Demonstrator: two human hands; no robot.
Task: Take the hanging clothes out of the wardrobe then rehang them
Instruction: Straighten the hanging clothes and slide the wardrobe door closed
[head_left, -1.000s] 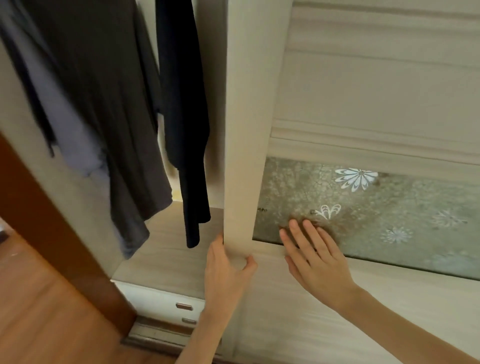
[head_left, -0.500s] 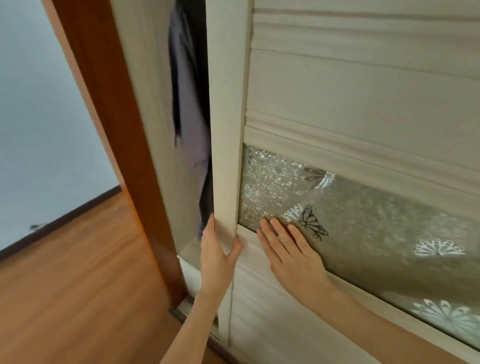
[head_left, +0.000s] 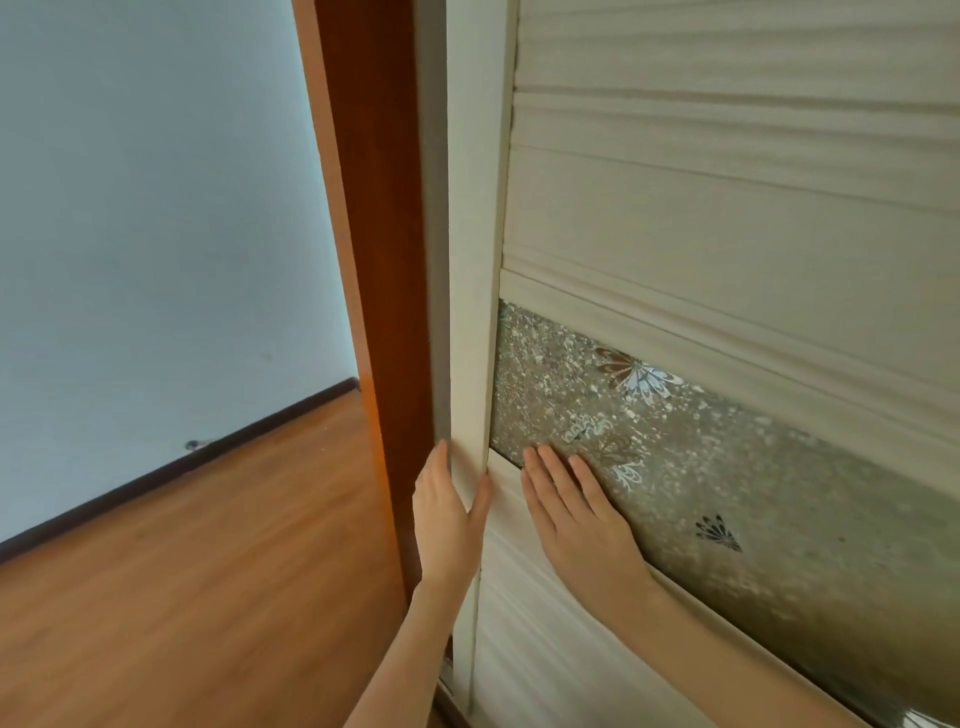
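The cream sliding wardrobe door (head_left: 727, 218) fills the right of the view. Its left edge (head_left: 470, 260) stands against the brown wardrobe side (head_left: 379, 208), with only a thin grey gap between them. My left hand (head_left: 447, 525) holds that edge, thumb on the front face and fingers round the side. My right hand (head_left: 576, 519) lies flat, fingers straight, on the frosted flower-patterned glass panel (head_left: 779, 467). The hanging clothes are hidden behind the door.
A wooden floor (head_left: 208, 571) lies to the left below a pale blue wall (head_left: 156, 208) with a dark skirting board (head_left: 171, 467).
The door has slid left with both hands on it, covering the opening. The dark hanging clothes and the drawers seen a second ago are out of sight.
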